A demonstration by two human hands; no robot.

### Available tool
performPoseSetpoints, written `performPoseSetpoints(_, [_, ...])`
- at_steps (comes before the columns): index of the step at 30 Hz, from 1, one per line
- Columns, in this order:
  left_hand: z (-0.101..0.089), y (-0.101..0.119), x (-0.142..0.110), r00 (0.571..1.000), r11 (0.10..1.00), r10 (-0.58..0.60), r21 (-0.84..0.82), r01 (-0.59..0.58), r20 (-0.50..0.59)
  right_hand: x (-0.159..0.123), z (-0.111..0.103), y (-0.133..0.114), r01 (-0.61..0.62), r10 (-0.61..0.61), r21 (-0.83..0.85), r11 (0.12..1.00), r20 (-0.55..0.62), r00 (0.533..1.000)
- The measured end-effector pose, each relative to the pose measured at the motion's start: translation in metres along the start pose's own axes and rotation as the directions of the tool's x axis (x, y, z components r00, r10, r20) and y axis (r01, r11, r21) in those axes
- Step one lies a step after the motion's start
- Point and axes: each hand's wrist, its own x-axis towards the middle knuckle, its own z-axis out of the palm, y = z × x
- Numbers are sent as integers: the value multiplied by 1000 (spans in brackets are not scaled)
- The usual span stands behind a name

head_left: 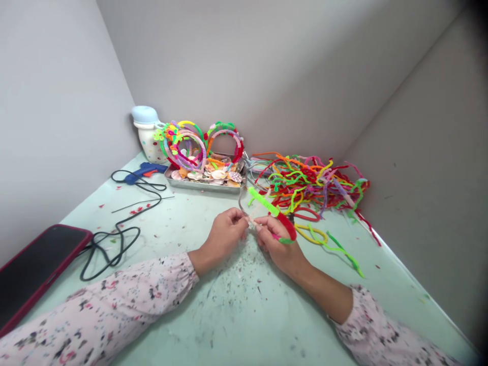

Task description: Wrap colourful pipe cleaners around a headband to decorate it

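A thin headband is partly wrapped in a bright green and red pipe cleaner [286, 224], and it curves up over my right hand [280, 246]. That hand is closed on the band, with a bit of pink and darker green showing by its fingers. My left hand [229, 231] pinches a pale pink pipe cleaner [251, 221] where it meets the band, its fingertips almost touching those of my right hand. A bare grey stretch of the headband [241, 201] rises beyond my left fingers. My fingers hide part of the pale piece.
Behind my hands a metal tray [206, 187] holds seashells and several wrapped headbands [190, 147]. To its right lies a heap of pipe cleaners [312, 183]. On the left are a blue glue gun [147, 172], its black cord [122, 223], a phone [41, 269] and a white cup [148, 134].
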Motion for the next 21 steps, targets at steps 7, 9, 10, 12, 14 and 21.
performPoseSetpoints(7, [0,-2,1,1000,1000,14,-13,-14,18,2,0,-1,-36,37,30,999,-4,999])
performPoseSetpoints(9, [0,-2,1,1000,1000,17,-6,-16,22,4,0,-3,-56,55,55,997,6,998])
performPoseSetpoints(10, [0,-2,1,1000,1000,17,-5,-17,22,5,0,-3,-57,56,61,996,12,998])
performPoseSetpoints(12, [1,-2,1,1000,1000,17,-5,-17,17,6,0,-2,-53,52,68,996,21,998])
performPoseSetpoints(14, [1,-2,1,1000,1000,13,-8,-13,5,6,0,0,-60,59,68,996,26,998])
performPoseSetpoints(21, [2,4,0,999,999,-34,-35,34,-18,0,0,4,96,-96,-96,991,0,995])
